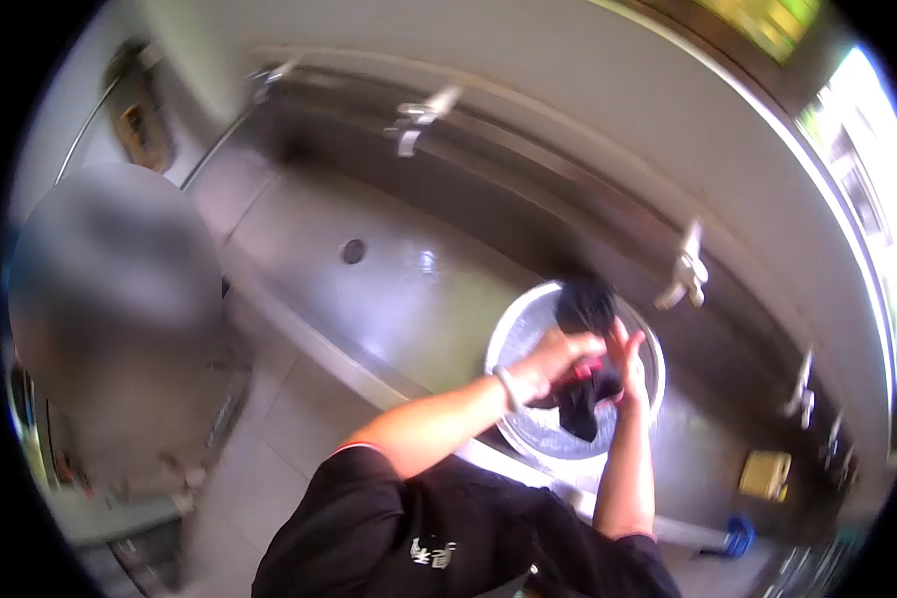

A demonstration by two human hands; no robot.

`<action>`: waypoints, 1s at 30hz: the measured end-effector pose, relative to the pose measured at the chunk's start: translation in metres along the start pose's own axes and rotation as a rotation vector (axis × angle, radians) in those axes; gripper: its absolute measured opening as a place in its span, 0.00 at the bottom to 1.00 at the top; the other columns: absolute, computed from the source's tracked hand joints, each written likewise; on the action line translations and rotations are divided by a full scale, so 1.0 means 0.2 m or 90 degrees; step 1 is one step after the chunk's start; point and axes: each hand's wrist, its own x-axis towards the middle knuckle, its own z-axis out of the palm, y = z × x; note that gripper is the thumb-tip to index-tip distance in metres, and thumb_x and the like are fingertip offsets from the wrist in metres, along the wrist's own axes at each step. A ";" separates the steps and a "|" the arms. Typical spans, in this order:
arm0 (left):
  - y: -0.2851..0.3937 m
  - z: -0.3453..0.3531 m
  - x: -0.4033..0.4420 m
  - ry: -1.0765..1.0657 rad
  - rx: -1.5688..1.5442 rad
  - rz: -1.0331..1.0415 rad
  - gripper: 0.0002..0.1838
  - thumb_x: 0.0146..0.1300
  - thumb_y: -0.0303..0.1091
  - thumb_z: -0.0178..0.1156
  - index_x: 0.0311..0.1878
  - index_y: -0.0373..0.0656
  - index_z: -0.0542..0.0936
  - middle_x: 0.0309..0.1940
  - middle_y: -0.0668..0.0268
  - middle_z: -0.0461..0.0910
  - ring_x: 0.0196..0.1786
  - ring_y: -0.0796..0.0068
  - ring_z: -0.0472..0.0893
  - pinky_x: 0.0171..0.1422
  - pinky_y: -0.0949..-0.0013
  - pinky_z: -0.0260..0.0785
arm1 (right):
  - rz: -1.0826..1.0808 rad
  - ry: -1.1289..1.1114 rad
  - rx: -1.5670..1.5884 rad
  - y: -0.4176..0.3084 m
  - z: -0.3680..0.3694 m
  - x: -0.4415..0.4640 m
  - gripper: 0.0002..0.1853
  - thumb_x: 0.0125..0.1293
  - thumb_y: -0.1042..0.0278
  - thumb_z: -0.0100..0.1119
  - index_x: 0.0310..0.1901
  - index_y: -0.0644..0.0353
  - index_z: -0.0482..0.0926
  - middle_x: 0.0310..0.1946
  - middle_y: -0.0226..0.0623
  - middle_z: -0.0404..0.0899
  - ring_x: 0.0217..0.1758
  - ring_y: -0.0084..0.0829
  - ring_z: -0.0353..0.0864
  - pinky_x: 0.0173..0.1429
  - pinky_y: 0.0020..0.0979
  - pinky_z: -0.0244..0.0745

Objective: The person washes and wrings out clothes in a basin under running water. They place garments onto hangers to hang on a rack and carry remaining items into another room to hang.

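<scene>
Black cloth [580,411] being worked by both hands over the basin [492,344], seemingly midway.
The limp, bunched cloth is being grasped by the left hand [560,361] within the basin's rim; the right hand [629,367] is being held against it, fingers extended, whether gripping cannot be told. The handling is judged to be under way, the cloth not yet being put down; how much is left cannot be told. The round, shiny-rimmed basin is being supported by the smooth metal sink [389,319]; right of it, a blocky yellow object [764,474] is lying.
</scene>
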 end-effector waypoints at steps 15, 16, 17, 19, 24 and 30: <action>0.04 0.08 0.00 0.016 0.479 0.549 0.18 0.59 0.36 0.67 0.52 0.45 0.79 0.55 0.61 0.75 0.61 0.61 0.74 0.71 0.59 0.61 | -0.239 -0.074 0.743 0.13 0.18 -0.08 0.39 0.70 0.34 0.44 0.74 0.49 0.55 0.69 0.41 0.64 0.72 0.42 0.63 0.76 0.44 0.56; 0.03 0.08 -0.03 -0.053 0.571 0.638 0.20 0.58 0.36 0.68 0.54 0.48 0.79 0.60 0.58 0.73 0.66 0.56 0.71 0.73 0.55 0.58 | -0.199 -0.035 0.758 0.12 0.15 -0.07 0.33 0.72 0.39 0.47 0.71 0.49 0.62 0.65 0.41 0.69 0.69 0.42 0.67 0.74 0.44 0.60; 0.01 0.04 -0.06 -0.074 0.715 0.757 0.21 0.56 0.36 0.69 0.55 0.53 0.81 0.61 0.57 0.72 0.66 0.51 0.72 0.73 0.54 0.58 | -0.221 -0.027 0.762 0.15 0.13 -0.04 0.23 0.72 0.48 0.51 0.61 0.51 0.68 0.56 0.40 0.73 0.63 0.41 0.71 0.69 0.43 0.65; -0.05 -0.01 -0.14 -0.163 0.834 0.704 0.23 0.58 0.34 0.66 0.59 0.61 0.80 0.66 0.54 0.68 0.70 0.46 0.67 0.76 0.52 0.55 | -0.260 -0.023 0.793 0.15 0.09 -0.02 0.09 0.70 0.61 0.55 0.44 0.56 0.78 0.43 0.39 0.80 0.52 0.41 0.79 0.62 0.43 0.74; 0.11 0.10 -0.29 -0.217 0.061 0.038 0.30 0.69 0.30 0.56 0.74 0.48 0.63 0.77 0.53 0.51 0.78 0.54 0.55 0.80 0.54 0.47 | -0.218 -0.071 0.906 0.16 0.13 -0.04 0.10 0.70 0.64 0.54 0.48 0.58 0.76 0.40 0.38 0.78 0.48 0.37 0.78 0.55 0.37 0.75; 0.05 -0.09 -0.10 -0.189 -0.185 0.128 0.37 0.74 0.53 0.47 0.77 0.42 0.52 0.75 0.57 0.57 0.74 0.57 0.61 0.80 0.52 0.50 | -0.168 -0.269 0.998 -0.16 0.29 -0.14 0.15 0.71 0.66 0.51 0.56 0.60 0.74 0.36 0.42 0.78 0.39 0.41 0.79 0.50 0.40 0.76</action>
